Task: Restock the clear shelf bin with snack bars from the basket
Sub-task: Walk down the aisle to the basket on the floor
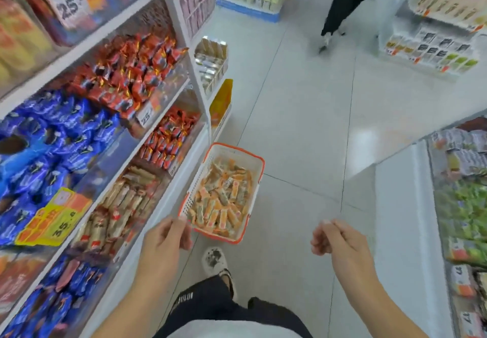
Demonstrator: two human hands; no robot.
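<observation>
Orange-rimmed white basket (238, 158) sits on the tiled floor (303, 116), just beside the base of the shelving (181, 171) on my left. It holds a loose pile of orange-wrapped snack bars (222, 200). I note the left hand (164, 240) at the basket's near left corner, fingers curled; whether they actually grip the rim I cannot tell, as the frame is blurred there. The right hand (336, 237) hangs in the air well to the right of the basket, fingers loosely curled, nothing in it. The two hands are apart. On the low shelf left of the basket, a clear bin (123, 200) holds beige and red bars. One slippered foot (216, 261) stands just behind the basket.
</observation>
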